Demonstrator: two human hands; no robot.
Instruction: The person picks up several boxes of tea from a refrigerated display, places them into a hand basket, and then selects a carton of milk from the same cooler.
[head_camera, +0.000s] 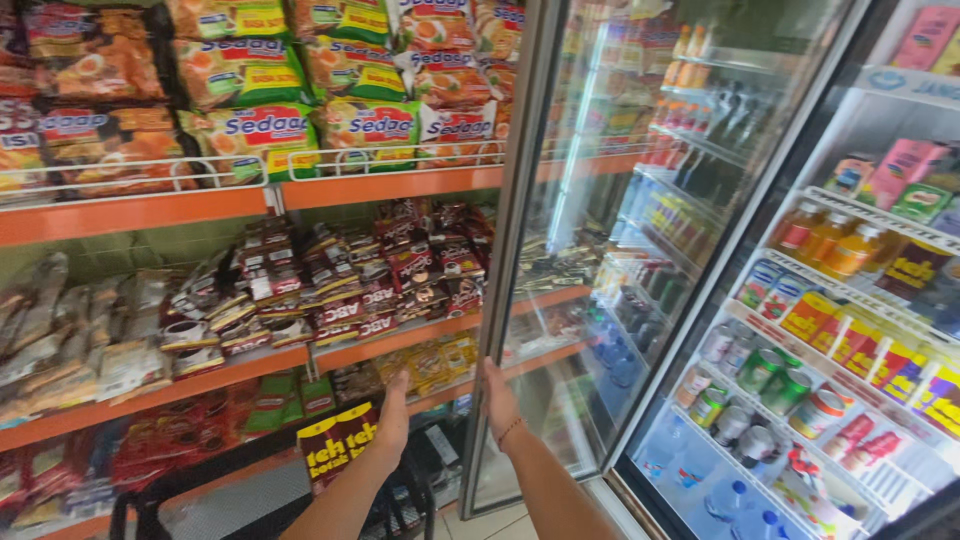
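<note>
Head view: you face an open drinks cooler beside orange snack shelves.
Right hand (499, 398): your fingers lie together, pressed flat against the grey metal-framed glass cooler door (640, 250), which stands swung open.
Left hand (394, 412): your fingers lie together, extended near the dark yellow-lettered packets (338, 444), touching nothing clearly.

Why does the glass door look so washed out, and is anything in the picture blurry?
Head view: the open glass door mirrors the shelves and a bright light streak, so it looks hazy; the sachets at far left are smeared by blur; the right hand on the door's edge is fairly sharp; straight frames bow slightly near the picture's edges.
</note>
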